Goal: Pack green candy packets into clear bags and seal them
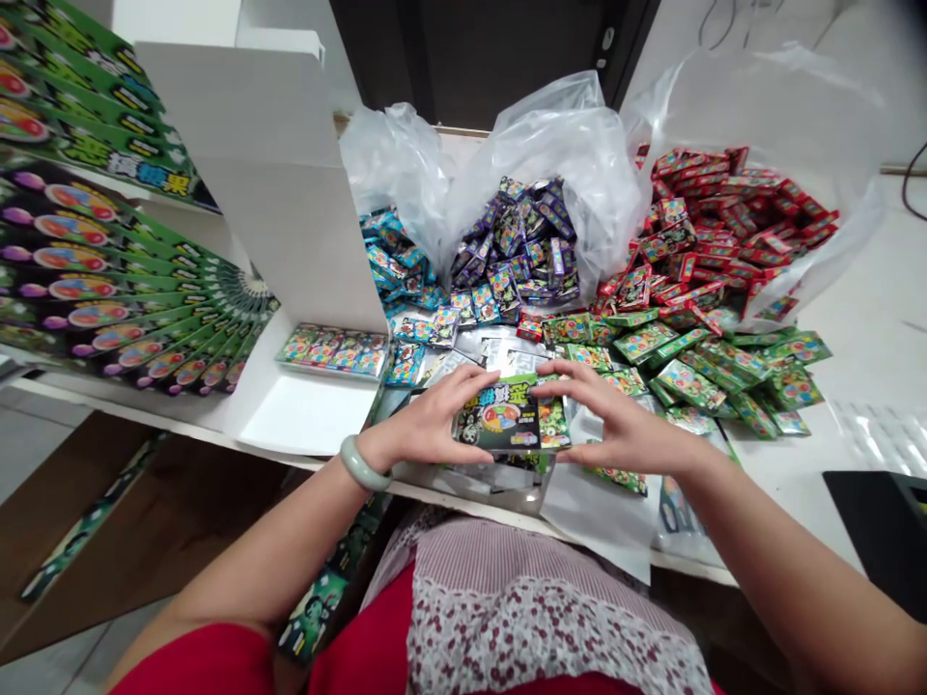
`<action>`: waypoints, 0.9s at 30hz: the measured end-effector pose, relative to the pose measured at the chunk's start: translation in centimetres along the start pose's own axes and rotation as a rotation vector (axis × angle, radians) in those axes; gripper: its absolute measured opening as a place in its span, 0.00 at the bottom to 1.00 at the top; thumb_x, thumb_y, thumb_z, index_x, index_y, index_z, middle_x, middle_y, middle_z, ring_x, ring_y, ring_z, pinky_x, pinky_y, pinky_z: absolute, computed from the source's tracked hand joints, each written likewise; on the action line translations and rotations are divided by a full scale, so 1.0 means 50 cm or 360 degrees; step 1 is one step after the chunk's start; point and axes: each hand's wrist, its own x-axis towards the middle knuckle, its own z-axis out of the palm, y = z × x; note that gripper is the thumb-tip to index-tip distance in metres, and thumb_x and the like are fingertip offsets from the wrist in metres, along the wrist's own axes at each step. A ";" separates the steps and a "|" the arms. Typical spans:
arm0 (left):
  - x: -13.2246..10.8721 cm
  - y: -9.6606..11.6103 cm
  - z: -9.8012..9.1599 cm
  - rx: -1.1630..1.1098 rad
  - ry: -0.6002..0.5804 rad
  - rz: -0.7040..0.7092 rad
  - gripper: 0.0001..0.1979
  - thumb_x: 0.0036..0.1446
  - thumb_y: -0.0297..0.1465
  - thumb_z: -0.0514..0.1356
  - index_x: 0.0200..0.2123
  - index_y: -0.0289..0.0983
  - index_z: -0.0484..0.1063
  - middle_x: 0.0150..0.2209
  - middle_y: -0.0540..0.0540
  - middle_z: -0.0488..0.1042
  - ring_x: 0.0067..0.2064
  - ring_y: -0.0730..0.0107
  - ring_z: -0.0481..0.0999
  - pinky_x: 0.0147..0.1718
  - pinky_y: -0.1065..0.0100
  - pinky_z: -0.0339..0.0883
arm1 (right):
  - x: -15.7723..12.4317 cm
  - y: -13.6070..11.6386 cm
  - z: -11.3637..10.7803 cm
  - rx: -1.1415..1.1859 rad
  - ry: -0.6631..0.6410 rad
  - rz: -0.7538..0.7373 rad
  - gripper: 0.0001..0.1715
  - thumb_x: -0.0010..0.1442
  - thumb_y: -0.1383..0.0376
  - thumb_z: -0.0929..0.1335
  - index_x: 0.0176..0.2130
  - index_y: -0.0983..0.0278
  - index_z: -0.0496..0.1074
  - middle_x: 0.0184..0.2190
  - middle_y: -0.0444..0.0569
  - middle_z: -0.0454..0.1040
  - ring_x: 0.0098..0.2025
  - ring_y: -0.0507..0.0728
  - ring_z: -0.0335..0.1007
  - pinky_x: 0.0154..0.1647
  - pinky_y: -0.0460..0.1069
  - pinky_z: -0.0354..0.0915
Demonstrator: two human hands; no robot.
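Note:
My left hand (438, 417) curls round the left end of a black and green candy box (499, 417), thumb and fingers on opposite edges. My right hand (627, 420) grips the other end in the same way, beside a small green candy box (552, 417) that touches it. Whether that green box is inside or only pressed against the black one, I cannot tell. Just beyond my fingers lie more small boxes, among them green boxes (691, 383) to the right. On the left, an open white carton (304, 415) holds a row of small boxes (333, 349) along its back.
Clear plastic bags spill blue boxes (398, 256), purple boxes (507, 236) and red boxes (731, 232) across the back. Fanned green printed cartons (123, 290) stand far left. White paper (604, 521) hangs over the front edge. A black object (880, 531) lies at right.

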 end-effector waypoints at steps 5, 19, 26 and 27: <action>-0.005 0.007 0.002 0.0153 0.0132 -0.0121 0.48 0.47 0.45 0.68 0.66 0.40 0.49 0.58 0.35 0.59 0.59 0.46 0.62 0.58 0.46 0.61 | -0.008 -0.001 0.034 -0.0165 0.0223 0.0071 0.45 0.56 0.57 0.73 0.65 0.53 0.51 0.66 0.55 0.51 0.68 0.66 0.45 0.65 0.67 0.52; 0.001 -0.037 0.016 0.0455 0.0441 -0.0333 0.41 0.55 0.47 0.60 0.67 0.48 0.46 0.57 0.39 0.61 0.57 0.45 0.67 0.54 0.45 0.66 | -0.050 0.222 -0.185 -0.0584 0.1310 0.1192 0.10 0.53 0.64 0.71 0.38 0.64 0.75 0.42 0.58 0.76 0.53 0.67 0.65 0.57 0.63 0.54; -0.003 -0.042 0.024 0.0447 0.0467 -0.0343 0.41 0.55 0.48 0.60 0.67 0.48 0.46 0.57 0.40 0.62 0.57 0.45 0.68 0.54 0.46 0.67 | -0.071 0.274 -0.201 -0.0182 0.1529 0.1114 0.14 0.55 0.55 0.66 0.36 0.62 0.71 0.37 0.52 0.75 0.42 0.62 0.68 0.46 0.57 0.62; -0.004 -0.043 0.023 0.0444 0.0476 -0.0348 0.41 0.55 0.48 0.60 0.67 0.48 0.46 0.57 0.40 0.62 0.57 0.45 0.68 0.54 0.46 0.67 | -0.068 0.265 -0.193 -0.0066 0.1528 0.1069 0.18 0.56 0.52 0.64 0.37 0.62 0.70 0.36 0.51 0.75 0.40 0.61 0.69 0.43 0.55 0.64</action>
